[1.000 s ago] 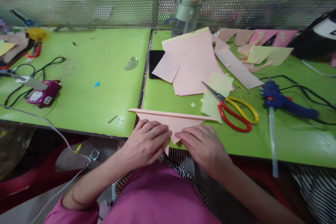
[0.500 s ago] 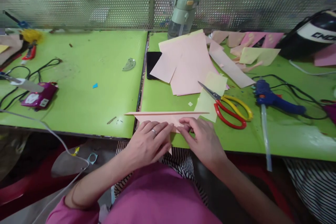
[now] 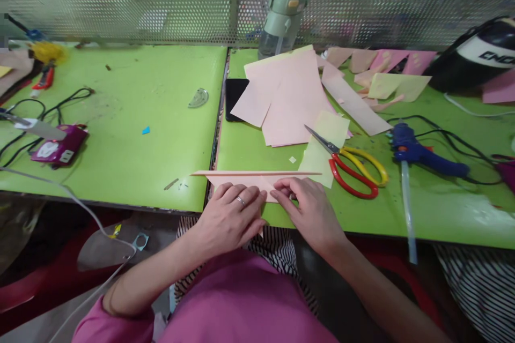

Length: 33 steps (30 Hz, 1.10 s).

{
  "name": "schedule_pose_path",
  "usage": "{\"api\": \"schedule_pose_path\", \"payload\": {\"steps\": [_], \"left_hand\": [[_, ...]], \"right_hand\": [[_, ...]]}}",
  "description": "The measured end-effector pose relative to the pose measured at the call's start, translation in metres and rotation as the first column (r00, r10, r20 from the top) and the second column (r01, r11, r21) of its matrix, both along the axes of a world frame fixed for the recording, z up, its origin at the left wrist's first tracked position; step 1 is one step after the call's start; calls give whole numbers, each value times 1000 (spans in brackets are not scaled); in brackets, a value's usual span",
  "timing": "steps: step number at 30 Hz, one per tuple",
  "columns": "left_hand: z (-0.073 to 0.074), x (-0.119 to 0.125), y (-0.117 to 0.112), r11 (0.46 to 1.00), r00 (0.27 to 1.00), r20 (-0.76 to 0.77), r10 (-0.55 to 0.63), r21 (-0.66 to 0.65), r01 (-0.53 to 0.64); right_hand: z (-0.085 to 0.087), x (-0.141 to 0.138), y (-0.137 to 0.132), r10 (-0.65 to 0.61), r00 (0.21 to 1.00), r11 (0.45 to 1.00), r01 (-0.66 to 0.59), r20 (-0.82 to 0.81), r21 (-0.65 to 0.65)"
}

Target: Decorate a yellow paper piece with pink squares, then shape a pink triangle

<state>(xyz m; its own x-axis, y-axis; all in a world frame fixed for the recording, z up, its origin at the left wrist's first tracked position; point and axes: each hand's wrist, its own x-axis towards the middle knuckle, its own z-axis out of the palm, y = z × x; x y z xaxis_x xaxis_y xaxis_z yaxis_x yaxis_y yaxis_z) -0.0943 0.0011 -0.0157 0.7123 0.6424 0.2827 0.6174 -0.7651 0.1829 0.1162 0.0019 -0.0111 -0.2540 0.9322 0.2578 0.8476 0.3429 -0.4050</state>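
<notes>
A folded strip of pale pink paper (image 3: 249,179) lies along the table's front edge, its long fold running sideways. My left hand (image 3: 228,215), with a ring on one finger, rests over the paper's lower left part, fingers stretched out and pressing down. On the right, my right hand (image 3: 309,208) pinches the paper between thumb and forefinger. Part of the sheet is hidden under both hands. Scissors with one red and one yellow handle (image 3: 350,163) lie right of the paper, over a pale yellow sheet (image 3: 316,154).
Behind lie stacked pink sheets (image 3: 292,96), a black phone (image 3: 235,99) and a green water bottle (image 3: 284,16). A blue glue gun (image 3: 426,155) with its cord is at right. A purple box (image 3: 60,144) with cables sits at left. Perforated metal panels (image 3: 153,0) border the back.
My left thumb has shifted slightly outward from the fingers, and the right fingertips have moved a little left and up along the paper. The paper stays in place.
</notes>
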Motion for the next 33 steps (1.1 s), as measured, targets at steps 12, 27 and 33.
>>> {"api": "schedule_pose_path", "payload": {"steps": [12, 27, 33], "left_hand": [[-1, 1, -1, 999, 1000, -1, 0, 42, 0], [9, -4, 1, 995, 999, -7, -32, -96, 31], [10, -10, -2, 993, 993, 95, -71, -83, 79]], "right_hand": [[-1, 1, -1, 82, 992, 993, -89, 95, 73], [-1, 8, -23, 121, 974, 960, -164, 190, 228], [-1, 4, -23, 157, 964, 945, -210, 215, 252]]}}
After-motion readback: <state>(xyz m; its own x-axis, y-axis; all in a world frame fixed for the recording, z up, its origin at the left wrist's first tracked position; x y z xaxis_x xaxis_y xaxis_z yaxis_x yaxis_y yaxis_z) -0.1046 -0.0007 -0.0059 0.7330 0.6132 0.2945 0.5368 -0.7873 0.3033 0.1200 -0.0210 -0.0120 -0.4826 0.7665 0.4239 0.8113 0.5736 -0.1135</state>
